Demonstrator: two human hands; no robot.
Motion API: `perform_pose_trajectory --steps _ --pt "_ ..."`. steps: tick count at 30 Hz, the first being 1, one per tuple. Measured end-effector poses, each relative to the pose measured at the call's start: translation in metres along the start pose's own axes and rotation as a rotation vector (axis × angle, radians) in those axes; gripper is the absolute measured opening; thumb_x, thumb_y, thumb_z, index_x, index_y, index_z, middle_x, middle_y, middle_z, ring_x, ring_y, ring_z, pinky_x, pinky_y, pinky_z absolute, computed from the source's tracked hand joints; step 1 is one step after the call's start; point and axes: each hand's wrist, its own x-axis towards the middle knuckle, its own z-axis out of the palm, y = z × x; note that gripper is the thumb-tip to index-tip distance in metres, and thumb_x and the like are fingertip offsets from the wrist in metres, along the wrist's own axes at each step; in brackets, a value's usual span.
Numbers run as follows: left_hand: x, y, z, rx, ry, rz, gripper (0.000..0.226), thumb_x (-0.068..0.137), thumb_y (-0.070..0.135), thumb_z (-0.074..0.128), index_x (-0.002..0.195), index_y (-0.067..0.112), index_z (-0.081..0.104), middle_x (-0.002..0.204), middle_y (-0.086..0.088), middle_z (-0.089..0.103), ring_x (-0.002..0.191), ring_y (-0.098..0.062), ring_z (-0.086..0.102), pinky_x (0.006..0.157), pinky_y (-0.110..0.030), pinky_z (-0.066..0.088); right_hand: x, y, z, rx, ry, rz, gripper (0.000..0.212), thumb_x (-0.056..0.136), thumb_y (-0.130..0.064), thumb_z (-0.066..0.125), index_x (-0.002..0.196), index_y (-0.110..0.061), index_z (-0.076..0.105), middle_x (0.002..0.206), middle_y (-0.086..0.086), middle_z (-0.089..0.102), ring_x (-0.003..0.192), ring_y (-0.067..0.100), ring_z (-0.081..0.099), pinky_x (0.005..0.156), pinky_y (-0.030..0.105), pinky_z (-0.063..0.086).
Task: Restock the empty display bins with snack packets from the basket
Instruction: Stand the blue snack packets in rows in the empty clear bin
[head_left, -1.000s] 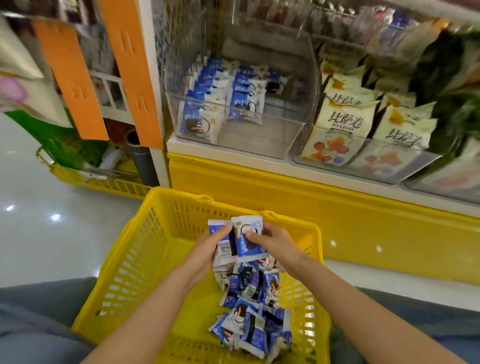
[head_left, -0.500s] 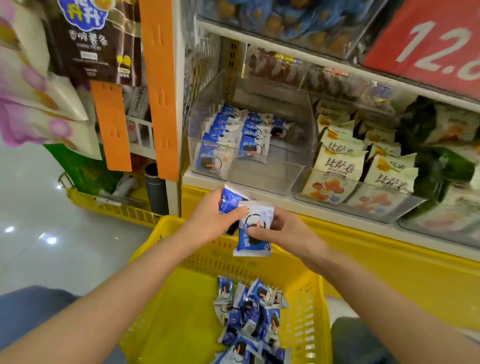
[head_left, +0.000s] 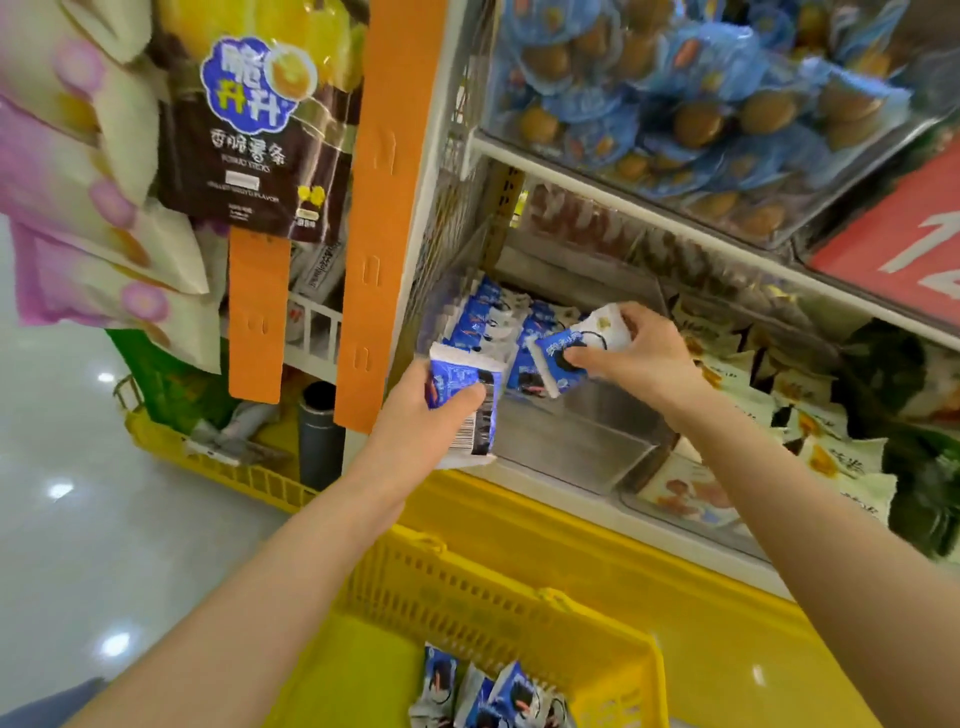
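My left hand grips a small stack of blue-and-white snack packets at the front left corner of the clear display bin. My right hand pinches a single blue-and-white packet over the bin, tilted, just right of the rows of packets standing inside at the back left. The bin's right and front part is bare. Below, the yellow basket holds more of the same packets at the bottom edge of the view.
Right of the clear bin is a bin of cream-coloured snack bags. The shelf above carries a bin of blue-wrapped round snacks and a red price sign. Orange hanging strips and hung bags are on the left. Another yellow basket stands on the floor.
Both hands rose from the basket to the clear bin with their packets. The right hand moved over the bin's inside; the left hand reached its front left corner. The view tilted up.
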Motion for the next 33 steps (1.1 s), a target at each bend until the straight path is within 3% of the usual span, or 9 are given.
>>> perform_pose_trajectory --steps 5,11,14,17,19,24,27,30,33 --pt "0.013 0.004 -0.004 -0.037 0.042 -0.01 0.028 0.091 0.027 0.057 0.118 0.025 0.049 0.113 0.004 0.062 0.097 -0.008 0.061 0.077 -0.022 0.051 0.045 0.022 0.03 -0.26 -0.163 0.022 0.046 0.065 -0.036 0.084 0.098 -0.022 0.055 0.104 -0.004 0.052 0.095 0.011 0.049 0.078 0.025 0.04" --pt "0.024 0.006 -0.005 -0.069 0.059 -0.015 0.021 0.092 0.03 0.055 0.112 0.026 0.053 0.098 0.01 0.063 0.084 -0.001 0.061 0.062 -0.012 0.047 0.058 0.037 0.051 -0.332 -0.312 0.034 0.037 0.067 -0.033 0.083 0.084 -0.019 0.053 0.091 -0.002 0.056 0.081 0.012 0.052 0.061 0.02 0.039" --pt "0.026 0.006 -0.003 -0.075 0.063 -0.034 0.027 0.092 0.031 0.055 0.118 0.025 0.053 0.101 0.009 0.064 0.083 -0.002 0.061 0.056 -0.01 0.046 0.059 0.038 0.053 -0.443 -0.333 -0.047 0.034 0.071 -0.031 0.081 0.085 -0.023 0.051 0.094 -0.002 0.057 0.088 0.015 0.054 0.072 0.023 0.042" --pt "0.028 0.006 0.0 -0.082 0.052 -0.056 0.032 0.091 0.03 0.056 0.123 0.025 0.051 0.108 0.006 0.064 0.087 -0.004 0.062 0.056 -0.011 0.047 0.058 0.036 0.051 -0.528 -0.329 -0.107 0.029 0.073 -0.033 0.079 0.082 -0.027 0.052 0.095 -0.001 0.059 0.086 0.014 0.054 0.071 0.025 0.042" --pt "0.028 0.004 0.003 -0.089 0.04 -0.072 0.033 0.091 0.026 0.058 0.123 0.023 0.051 0.109 0.006 0.063 0.088 -0.003 0.061 0.058 -0.013 0.045 0.056 0.032 0.048 -0.536 -0.334 -0.095 0.029 0.075 -0.034 0.077 0.092 -0.024 0.056 0.101 -0.002 0.059 0.092 0.013 0.054 0.077 0.026 0.044" --pt "0.025 -0.002 0.005 -0.017 0.011 -0.075 0.029 0.088 0.014 0.061 0.114 0.025 0.052 0.099 0.01 0.062 0.076 0.004 0.058 0.047 -0.005 0.042 0.023 0.003 0.043 -0.131 -0.074 -0.122 0.029 0.095 -0.037 0.05 0.104 -0.013 0.062 0.09 -0.004 0.062 0.074 0.009 0.053 0.073 0.025 0.045" --pt "0.021 -0.003 0.006 -0.017 -0.044 -0.049 0.031 0.087 0.02 0.065 0.112 0.029 0.049 0.089 0.018 0.063 0.068 0.012 0.061 0.048 -0.003 0.041 -0.009 -0.02 0.037 0.048 -0.241 -0.05 0.035 0.098 -0.043 0.035 0.099 -0.022 0.064 0.084 -0.01 0.064 0.059 0.001 0.057 0.057 0.015 0.045" --pt "0.017 -0.004 0.009 0.015 -0.098 -0.025 0.037 0.087 0.024 0.064 0.12 0.025 0.049 0.1 0.014 0.065 0.084 0.006 0.062 0.063 -0.013 0.047 -0.035 -0.032 0.027 0.162 -0.365 -0.087 0.02 0.096 -0.033 0.048 0.087 -0.024 0.064 0.075 -0.008 0.066 0.053 -0.007 0.057 0.049 0.008 0.043" --pt "0.014 -0.003 0.01 0.124 -0.027 0.03 0.023 0.088 0.028 0.061 0.108 0.027 0.05 0.112 0.003 0.06 0.099 -0.01 0.06 0.079 -0.027 0.053 -0.048 -0.035 0.016 0.198 -0.243 -0.178 0.011 0.091 -0.019 0.059 0.083 -0.021 0.066 0.082 0.002 0.07 0.064 0.001 0.062 0.058 0.015 0.052"
